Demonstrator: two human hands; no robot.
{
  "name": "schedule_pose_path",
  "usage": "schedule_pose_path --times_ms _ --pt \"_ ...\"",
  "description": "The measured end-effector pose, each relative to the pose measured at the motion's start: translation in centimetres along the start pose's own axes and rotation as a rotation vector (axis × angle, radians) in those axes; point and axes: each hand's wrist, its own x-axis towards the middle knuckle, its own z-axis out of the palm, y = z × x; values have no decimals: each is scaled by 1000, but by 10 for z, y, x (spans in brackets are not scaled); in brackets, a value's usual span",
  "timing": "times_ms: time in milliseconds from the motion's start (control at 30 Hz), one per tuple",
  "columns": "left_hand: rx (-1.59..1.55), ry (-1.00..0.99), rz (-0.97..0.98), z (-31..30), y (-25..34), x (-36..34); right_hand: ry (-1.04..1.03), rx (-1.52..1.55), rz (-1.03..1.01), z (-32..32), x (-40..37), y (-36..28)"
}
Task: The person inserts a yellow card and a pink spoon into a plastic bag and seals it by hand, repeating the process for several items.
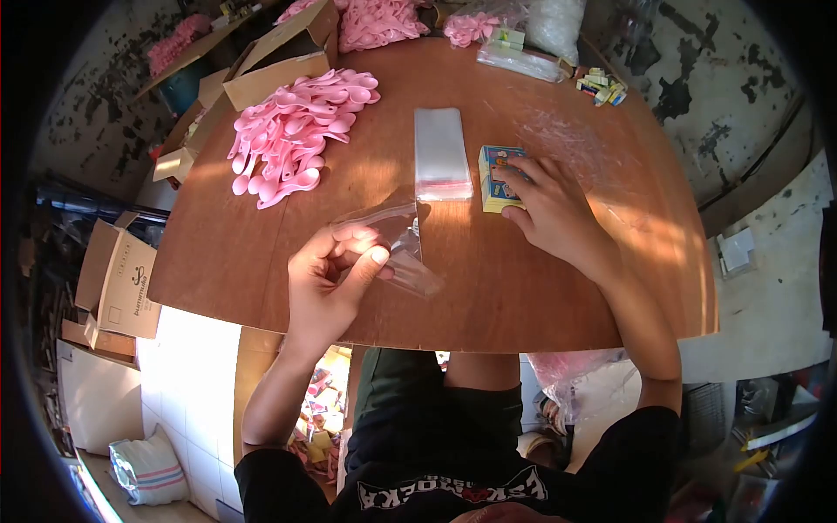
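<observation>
My left hand [336, 279] is closed, thumb against fingers, on a clear plastic bag [414, 275] that spreads out to its right above the table. My right hand [554, 205] reaches over a small stack of colourful printed cards [492, 199], blue on top with yellowish sides. Its fingers are spread, with the fingertips on the top of the stack and the thumb by the near right edge. Between the hands, a bit farther away, lies a pile of flat clear bags [440, 148] with a reddish band at the near end.
A heap of pink plastic spoons [296, 131] lies at the left of the wooden table [497, 296], beside an open cardboard box [279, 65]. Bagged pink spoons [379, 24] stand at the back. Small boxes [602, 87] and thin plastic scraps [571, 144] lie at the right.
</observation>
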Motion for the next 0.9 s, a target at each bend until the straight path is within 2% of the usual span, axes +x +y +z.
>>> schedule_pose_path --times_ms 33,200,267,400,467,500,567,600,633,700,767,900 --pt "-107 32 11 0 -2 0 -46 27 33 6 -4 7" --pt "-95 88 -7 5 -3 2 -125 107 58 0 -6 13" --pt "-127 106 -38 11 1 5 -164 300 148 -5 -4 13" --pt "-131 118 -70 18 2 9 -118 315 107 -11 0 17" --pt "-87 156 -101 19 0 11 96 210 208 -26 7 7" --pt "-64 131 -122 18 -1 13 90 214 198 -33 10 -2" --pt "-41 114 -142 18 -2 12 400 814 391 -48 15 -23" --pt "-51 72 -189 19 -3 11 410 807 284 -54 18 -27" --pt "-61 26 -236 21 -3 11 409 809 283 -58 21 -34" --pt "-31 -20 -222 25 -1 9 315 1029 375 -61 24 -53" --pt "-23 -112 -214 28 -1 5 279 989 378 -55 27 -56" --pt "7 -106 -177 28 5 4 177 1003 383 -43 31 -49"
